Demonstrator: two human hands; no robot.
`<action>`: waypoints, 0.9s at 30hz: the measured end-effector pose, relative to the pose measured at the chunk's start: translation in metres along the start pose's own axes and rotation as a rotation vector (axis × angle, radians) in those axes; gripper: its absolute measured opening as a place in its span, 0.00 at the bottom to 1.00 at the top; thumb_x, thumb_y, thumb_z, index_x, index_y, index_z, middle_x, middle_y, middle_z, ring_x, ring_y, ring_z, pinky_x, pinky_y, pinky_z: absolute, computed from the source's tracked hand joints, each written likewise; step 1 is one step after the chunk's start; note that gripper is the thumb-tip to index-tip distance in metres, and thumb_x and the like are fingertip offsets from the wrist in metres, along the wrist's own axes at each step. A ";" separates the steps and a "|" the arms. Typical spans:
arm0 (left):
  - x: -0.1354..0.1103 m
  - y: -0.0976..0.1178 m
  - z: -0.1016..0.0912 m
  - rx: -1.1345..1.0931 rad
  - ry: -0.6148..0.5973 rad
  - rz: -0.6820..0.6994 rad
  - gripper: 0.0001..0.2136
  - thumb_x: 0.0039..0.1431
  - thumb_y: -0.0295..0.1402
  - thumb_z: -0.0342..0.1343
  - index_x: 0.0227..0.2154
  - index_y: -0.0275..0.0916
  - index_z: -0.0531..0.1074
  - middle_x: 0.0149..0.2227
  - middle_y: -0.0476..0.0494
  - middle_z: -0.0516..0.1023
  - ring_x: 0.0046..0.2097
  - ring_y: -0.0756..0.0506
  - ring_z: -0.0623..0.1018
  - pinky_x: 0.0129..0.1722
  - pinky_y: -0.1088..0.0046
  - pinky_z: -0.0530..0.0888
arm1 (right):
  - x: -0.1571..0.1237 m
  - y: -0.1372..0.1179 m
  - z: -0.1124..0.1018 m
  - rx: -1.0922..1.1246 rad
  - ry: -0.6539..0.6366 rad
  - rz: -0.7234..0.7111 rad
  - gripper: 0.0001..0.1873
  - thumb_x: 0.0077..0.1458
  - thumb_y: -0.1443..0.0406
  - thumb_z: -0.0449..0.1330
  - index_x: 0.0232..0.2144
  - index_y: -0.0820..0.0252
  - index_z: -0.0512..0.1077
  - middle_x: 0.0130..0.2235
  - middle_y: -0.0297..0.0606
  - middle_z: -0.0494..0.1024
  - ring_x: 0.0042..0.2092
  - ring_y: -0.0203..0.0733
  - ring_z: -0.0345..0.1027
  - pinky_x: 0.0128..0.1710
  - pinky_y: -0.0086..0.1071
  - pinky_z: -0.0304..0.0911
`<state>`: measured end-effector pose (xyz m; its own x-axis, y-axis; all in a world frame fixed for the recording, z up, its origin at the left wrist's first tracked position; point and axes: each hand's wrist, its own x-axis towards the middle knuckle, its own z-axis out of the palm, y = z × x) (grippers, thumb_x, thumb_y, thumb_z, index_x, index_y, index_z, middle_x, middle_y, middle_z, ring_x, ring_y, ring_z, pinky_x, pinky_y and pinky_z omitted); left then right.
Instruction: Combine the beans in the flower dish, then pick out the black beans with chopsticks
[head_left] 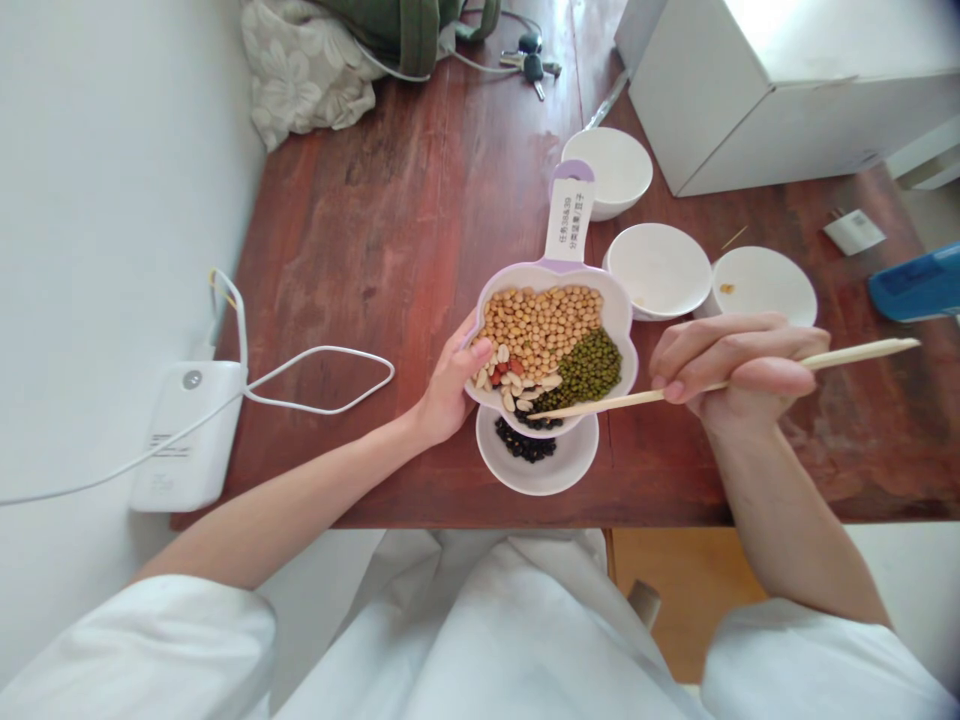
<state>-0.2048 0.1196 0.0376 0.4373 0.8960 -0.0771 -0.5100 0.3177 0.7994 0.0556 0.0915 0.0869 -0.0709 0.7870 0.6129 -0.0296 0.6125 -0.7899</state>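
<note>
My left hand (448, 388) grips the left edge of a flower-shaped tray (628, 330), white inside with a purple rim and a labelled handle pointing away from me. Yellow soybeans (544, 318), green mung beans (594, 366), pale and red peanuts (512, 376) and a few black beans (541, 421) lie in it in patches. Closed around wooden chopsticks (634, 401), my right hand (739, 370) holds their tips at the black beans by the tray's near edge. Beneath that edge sits a white bowl (537, 483) with more black beans, partly covered by the tray.
Three white bowls (658, 268) stand behind and to the right; the rightmost has a yellowish bit inside. A large white box (720, 120), keys (532, 68), a green bag (405, 30), a white power bank (187, 430) with cable and a blue object (915, 283) lie around the wooden table (360, 250).
</note>
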 end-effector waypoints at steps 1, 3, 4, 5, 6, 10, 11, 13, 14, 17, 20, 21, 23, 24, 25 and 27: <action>0.000 0.000 0.000 0.000 -0.002 0.002 0.26 0.61 0.51 0.65 0.58 0.45 0.79 0.62 0.41 0.83 0.75 0.27 0.70 0.72 0.42 0.72 | 0.000 0.001 0.000 -0.001 0.004 0.002 0.32 0.70 0.44 0.60 0.24 0.55 0.86 0.20 0.41 0.78 0.19 0.41 0.71 0.17 0.36 0.62; 0.000 0.001 0.001 0.002 -0.009 0.003 0.26 0.61 0.51 0.65 0.59 0.45 0.78 0.62 0.42 0.83 0.74 0.27 0.70 0.72 0.42 0.72 | 0.000 0.002 -0.001 -0.007 0.020 -0.005 0.32 0.70 0.44 0.60 0.23 0.55 0.86 0.20 0.41 0.78 0.19 0.42 0.71 0.16 0.36 0.62; 0.000 0.001 0.002 0.003 -0.011 0.002 0.26 0.61 0.51 0.65 0.59 0.46 0.78 0.63 0.42 0.83 0.74 0.27 0.70 0.72 0.42 0.72 | 0.000 0.002 0.000 -0.009 0.025 -0.008 0.32 0.70 0.43 0.60 0.23 0.55 0.86 0.20 0.41 0.78 0.19 0.42 0.71 0.16 0.36 0.62; 0.000 0.001 0.002 0.005 -0.010 0.001 0.25 0.61 0.51 0.65 0.58 0.46 0.79 0.63 0.42 0.82 0.74 0.27 0.70 0.72 0.43 0.72 | 0.000 0.002 0.000 -0.008 0.027 -0.009 0.33 0.70 0.43 0.59 0.23 0.55 0.86 0.19 0.42 0.78 0.20 0.42 0.72 0.16 0.36 0.61; 0.000 0.000 0.002 0.007 -0.007 -0.003 0.24 0.61 0.51 0.64 0.57 0.45 0.79 0.63 0.42 0.83 0.74 0.27 0.70 0.72 0.43 0.73 | 0.000 0.002 0.000 -0.005 0.027 -0.007 0.33 0.70 0.43 0.58 0.23 0.55 0.87 0.19 0.42 0.78 0.20 0.42 0.72 0.16 0.36 0.60; -0.001 -0.001 0.000 0.009 -0.009 -0.003 0.22 0.63 0.51 0.63 0.54 0.46 0.80 0.63 0.44 0.83 0.75 0.28 0.70 0.72 0.43 0.72 | 0.000 0.001 0.000 -0.003 0.056 0.024 0.31 0.67 0.42 0.62 0.23 0.55 0.86 0.19 0.42 0.78 0.20 0.44 0.71 0.18 0.39 0.63; -0.001 -0.002 0.000 0.007 -0.015 -0.001 0.22 0.63 0.51 0.63 0.54 0.46 0.80 0.63 0.44 0.83 0.75 0.28 0.69 0.73 0.43 0.72 | 0.000 0.002 0.000 -0.004 0.058 0.017 0.31 0.67 0.43 0.62 0.22 0.55 0.86 0.19 0.41 0.77 0.19 0.44 0.71 0.20 0.40 0.65; 0.000 -0.002 0.000 0.005 -0.023 0.004 0.22 0.63 0.51 0.63 0.55 0.46 0.80 0.63 0.44 0.82 0.76 0.28 0.68 0.73 0.43 0.71 | 0.000 0.004 -0.001 0.004 0.040 -0.013 0.31 0.69 0.43 0.61 0.23 0.55 0.86 0.19 0.41 0.77 0.19 0.43 0.70 0.22 0.40 0.68; 0.000 -0.002 -0.001 0.005 -0.022 0.003 0.23 0.63 0.51 0.63 0.56 0.46 0.80 0.63 0.44 0.82 0.76 0.28 0.68 0.73 0.43 0.72 | 0.000 0.005 -0.002 0.015 0.034 -0.027 0.32 0.70 0.44 0.60 0.23 0.55 0.86 0.19 0.41 0.77 0.18 0.43 0.69 0.22 0.40 0.68; 0.000 -0.002 -0.001 -0.005 -0.011 -0.006 0.25 0.63 0.51 0.64 0.59 0.46 0.78 0.64 0.43 0.82 0.76 0.27 0.69 0.72 0.44 0.72 | 0.001 0.006 -0.002 0.044 0.048 -0.020 0.31 0.69 0.44 0.60 0.24 0.55 0.86 0.18 0.41 0.77 0.18 0.43 0.69 0.21 0.40 0.68; 0.000 -0.003 -0.002 -0.014 -0.019 -0.002 0.26 0.63 0.51 0.63 0.61 0.46 0.77 0.64 0.43 0.82 0.76 0.28 0.69 0.73 0.45 0.72 | 0.001 0.007 -0.002 0.057 0.052 -0.017 0.30 0.69 0.44 0.61 0.24 0.55 0.86 0.19 0.41 0.77 0.18 0.43 0.69 0.21 0.40 0.68; 0.000 -0.003 -0.002 -0.013 -0.024 0.005 0.26 0.64 0.51 0.63 0.61 0.46 0.77 0.64 0.42 0.82 0.76 0.28 0.68 0.73 0.45 0.71 | 0.001 0.007 -0.002 0.063 0.040 -0.030 0.30 0.69 0.45 0.61 0.24 0.55 0.87 0.19 0.41 0.77 0.18 0.43 0.69 0.20 0.40 0.68; 0.000 -0.003 -0.002 -0.012 -0.025 0.013 0.26 0.64 0.51 0.63 0.61 0.46 0.77 0.65 0.42 0.81 0.77 0.28 0.67 0.74 0.45 0.71 | 0.001 0.008 -0.003 0.078 0.018 -0.049 0.30 0.71 0.46 0.60 0.25 0.56 0.87 0.19 0.42 0.78 0.17 0.43 0.69 0.20 0.40 0.67; 0.000 -0.002 -0.001 -0.012 -0.019 0.013 0.27 0.63 0.52 0.64 0.61 0.46 0.77 0.65 0.42 0.81 0.77 0.28 0.67 0.74 0.45 0.71 | 0.001 0.008 -0.003 0.085 0.020 -0.047 0.29 0.71 0.47 0.60 0.26 0.56 0.87 0.19 0.42 0.78 0.17 0.43 0.68 0.20 0.41 0.66; 0.000 -0.002 -0.001 -0.013 -0.011 0.011 0.27 0.63 0.52 0.64 0.61 0.46 0.77 0.65 0.41 0.81 0.77 0.27 0.67 0.73 0.45 0.71 | 0.001 0.008 -0.003 0.092 0.026 -0.039 0.29 0.70 0.47 0.61 0.26 0.55 0.87 0.19 0.42 0.78 0.17 0.42 0.67 0.19 0.41 0.66; 0.000 -0.001 0.000 -0.013 -0.002 0.004 0.28 0.61 0.52 0.65 0.61 0.45 0.77 0.65 0.41 0.81 0.76 0.27 0.67 0.73 0.45 0.72 | 0.002 0.006 -0.001 0.100 0.055 -0.025 0.28 0.69 0.46 0.62 0.24 0.54 0.87 0.19 0.41 0.77 0.16 0.42 0.66 0.18 0.40 0.63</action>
<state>-0.2040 0.1195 0.0370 0.4363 0.8969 -0.0728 -0.5212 0.3178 0.7921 0.0568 0.0966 0.0829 -0.0137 0.7759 0.6307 -0.1299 0.6241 -0.7705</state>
